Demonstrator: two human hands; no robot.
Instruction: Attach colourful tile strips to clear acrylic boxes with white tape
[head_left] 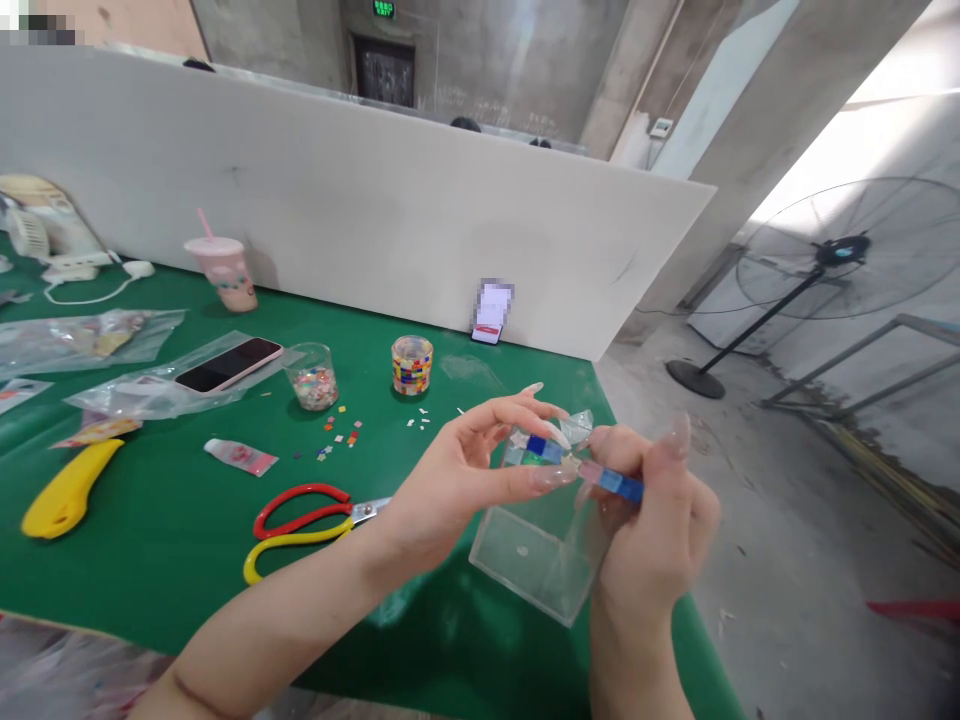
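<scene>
Above the table I hold a clear plastic box with colored mosaic tiles in blue, pink and green along its upper edge. My left hand reaches over from the left, thumb and fingertips closed on the tiled edge around a dark blue tile. On the other side, my right hand is wrapped about the box's right end, its thumb raised. A crinkled clear piece stands up between the two hands. Whether either hand also pinches a loose tile is hidden.
Scissors lie left of my forearm, near a glue tube and a yellow cutter. Behind are scattered tiles, a tile cup, a mosaic-covered jar, a pink drink cup and a propped phone.
</scene>
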